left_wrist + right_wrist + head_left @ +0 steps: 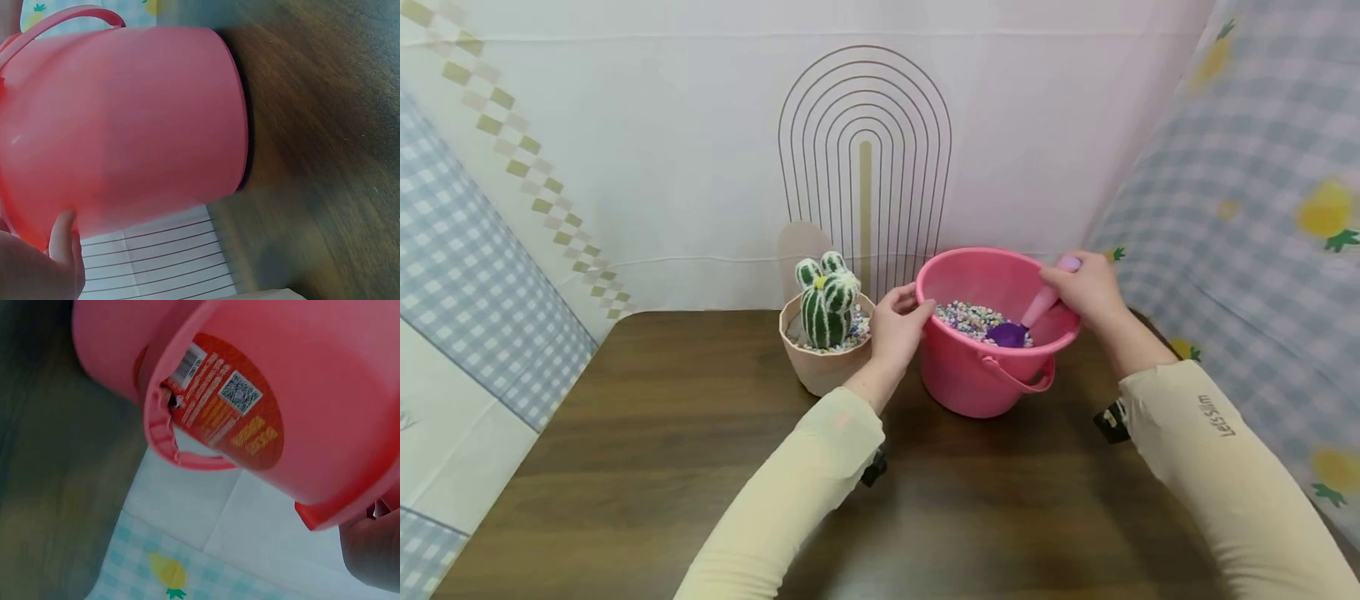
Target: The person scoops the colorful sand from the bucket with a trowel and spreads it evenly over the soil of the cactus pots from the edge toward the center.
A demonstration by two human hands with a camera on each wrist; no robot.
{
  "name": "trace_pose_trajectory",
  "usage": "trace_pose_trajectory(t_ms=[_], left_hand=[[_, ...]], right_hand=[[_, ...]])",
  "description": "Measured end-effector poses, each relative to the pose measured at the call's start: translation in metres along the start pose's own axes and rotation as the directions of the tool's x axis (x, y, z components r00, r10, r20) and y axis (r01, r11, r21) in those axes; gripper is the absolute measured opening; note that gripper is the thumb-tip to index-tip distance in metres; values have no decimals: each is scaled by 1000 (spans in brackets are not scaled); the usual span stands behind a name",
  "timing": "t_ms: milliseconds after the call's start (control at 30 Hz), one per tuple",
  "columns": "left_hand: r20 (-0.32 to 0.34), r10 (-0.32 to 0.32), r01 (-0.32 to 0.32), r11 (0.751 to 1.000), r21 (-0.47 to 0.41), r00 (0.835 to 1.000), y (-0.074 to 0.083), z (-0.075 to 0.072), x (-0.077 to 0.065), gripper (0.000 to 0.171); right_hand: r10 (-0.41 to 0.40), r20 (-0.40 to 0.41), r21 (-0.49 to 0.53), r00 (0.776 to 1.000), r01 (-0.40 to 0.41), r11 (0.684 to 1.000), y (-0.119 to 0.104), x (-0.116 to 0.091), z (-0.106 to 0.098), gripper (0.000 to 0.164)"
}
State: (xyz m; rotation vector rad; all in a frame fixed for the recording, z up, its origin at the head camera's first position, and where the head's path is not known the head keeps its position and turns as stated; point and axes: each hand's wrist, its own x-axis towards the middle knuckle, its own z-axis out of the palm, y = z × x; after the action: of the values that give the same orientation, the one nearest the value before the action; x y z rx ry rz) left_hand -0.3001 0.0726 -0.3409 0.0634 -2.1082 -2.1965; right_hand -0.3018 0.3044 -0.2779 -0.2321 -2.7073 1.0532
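A pink bucket (966, 379) stands on the brown table with its handle hanging at the front right. Small multicoloured pebbles (962, 315) cover the bottom inside it. My left hand (897, 329) grips the bucket's left rim, thumb over the edge; the left wrist view shows its fingers against the bucket wall. My right hand (1088, 290), at the right rim, holds a small shovel (1040, 307) by its pink handle. The shovel's purple blade (1007, 335) rests among the pebbles. In the right wrist view, only part of that hand (375, 550) shows beside the rim.
Left of the bucket, close to my left hand, a knitted cactus (827, 312) sits in a beige pot (820, 367) with similar pebbles. A white patterned cloth (700, 167) hangs behind the table (700, 467), and a checked cloth (1240, 208) hangs at the right.
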Motion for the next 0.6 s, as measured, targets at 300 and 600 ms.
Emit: trace_pose_trajectory(t_ms=[300,600], left_hand=[[3,5,-5,1000,-4,1000,1,-4,1,38],[-9,4,-4,1000,-29,1000,0,-2,1,36]], right_hand=[[34,-17,59,999,-33,998,-8,0,6,24],[131,-19,221,991,-123,968,-7,1,12,19]])
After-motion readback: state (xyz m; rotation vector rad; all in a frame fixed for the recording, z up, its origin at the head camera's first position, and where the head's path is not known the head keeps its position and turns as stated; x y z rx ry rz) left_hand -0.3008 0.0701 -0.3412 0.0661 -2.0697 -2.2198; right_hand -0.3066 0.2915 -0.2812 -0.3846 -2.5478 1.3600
